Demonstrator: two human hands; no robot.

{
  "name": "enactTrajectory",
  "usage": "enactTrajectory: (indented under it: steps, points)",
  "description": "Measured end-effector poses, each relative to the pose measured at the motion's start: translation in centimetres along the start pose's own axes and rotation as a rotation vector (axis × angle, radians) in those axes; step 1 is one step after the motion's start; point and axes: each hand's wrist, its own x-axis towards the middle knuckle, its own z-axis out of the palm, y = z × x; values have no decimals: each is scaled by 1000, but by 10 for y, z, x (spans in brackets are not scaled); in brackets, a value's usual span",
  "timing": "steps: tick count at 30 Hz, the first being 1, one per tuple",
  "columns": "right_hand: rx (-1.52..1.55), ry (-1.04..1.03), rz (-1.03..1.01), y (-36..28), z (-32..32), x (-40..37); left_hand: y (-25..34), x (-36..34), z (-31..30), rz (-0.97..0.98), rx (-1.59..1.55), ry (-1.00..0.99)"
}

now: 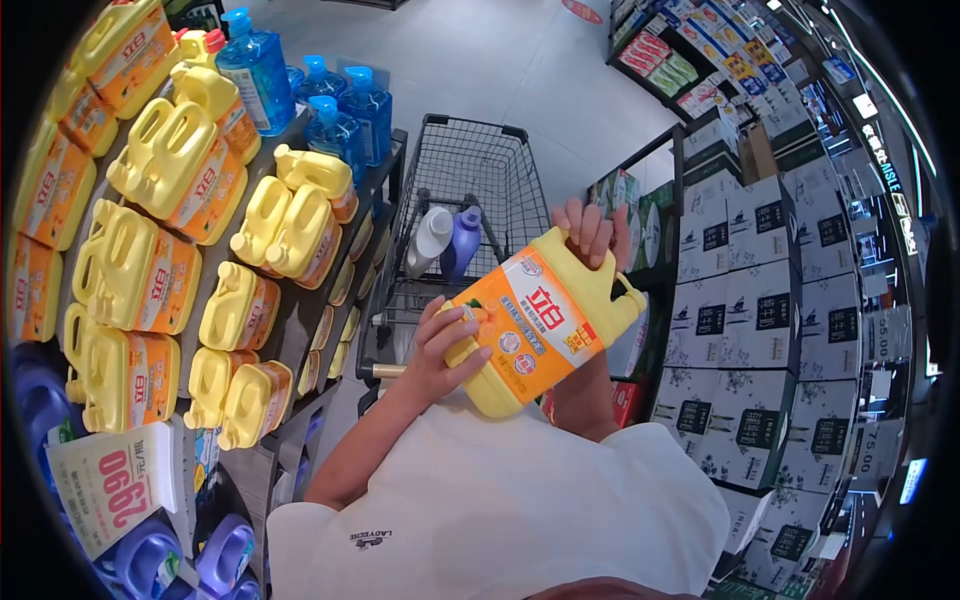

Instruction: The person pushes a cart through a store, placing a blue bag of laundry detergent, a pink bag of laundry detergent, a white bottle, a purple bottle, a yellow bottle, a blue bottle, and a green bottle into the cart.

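A yellow dish soap jug [530, 325] with an orange label is held tilted in front of my chest. My left hand [440, 350] is closed around its bottom end, with the fingers over the label's edge. Up at the handle, my right hand [590, 232] has its fingers wrapped over the grip; part of that hand is hidden behind the jug. Past the jug stands a black wire shopping cart [480, 130]. Inside the cart are a white bottle [430, 242] and a purple bottle [462, 243], lying side by side.
Rows of similar yellow jugs [140, 265] fill the shelf on my left, with blue pump bottles [257, 80] at its far end. A price sign [112, 488] and purple jugs [145, 560] are at lower left. Stacked white cartons [725, 310] line the right side.
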Motion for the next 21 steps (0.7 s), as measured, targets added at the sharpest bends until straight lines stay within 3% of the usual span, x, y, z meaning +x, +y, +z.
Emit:
enactTrajectory:
  steps: [3, 4, 6, 7, 8, 9, 10, 12, 16, 18, 19, 21]
  points:
    - [-38, 11, -28, -10, 2, -4, 0, 3, 4, 47, 1, 0]
    - [-40, 16, -36, -14, 1, -7, 0, 6, 7, -48, -98, -8]
    - [-338, 179, -28, -27, 2, -16, 3, 13, 14, -138, -195, -23]
    - [-335, 180, -35, -39, 4, -20, 6, 18, 20, -360, -481, 32]
    - [-555, 284, 163, -56, 9, -22, 6, 21, 22, -582, -766, 88]
    - [-771, 387, 367, -70, 15, -21, 6, 22, 17, -642, -473, -72]
    - [-817, 289, 381, -79, 25, -18, -1, 10, 15, -1030, -687, -235]
    - [-890, 306, 417, -84, 29, -20, -18, 3, 23, -1208, -984, -219]
    - [-1025, 535, 505, -62, 23, -7, -34, -15, 44, -1299, -908, -165]
    - [-1244, 527, 414, -35, 6, -2, -49, -43, 38, -1121, -343, -371]
    - [-1453, 488, 481, -29, -4, 0, -49, -50, 33, -1071, -285, -338]
    - [-1533, 510, 526, -12, -52, -4, -48, -66, 13, -1068, -167, -413]
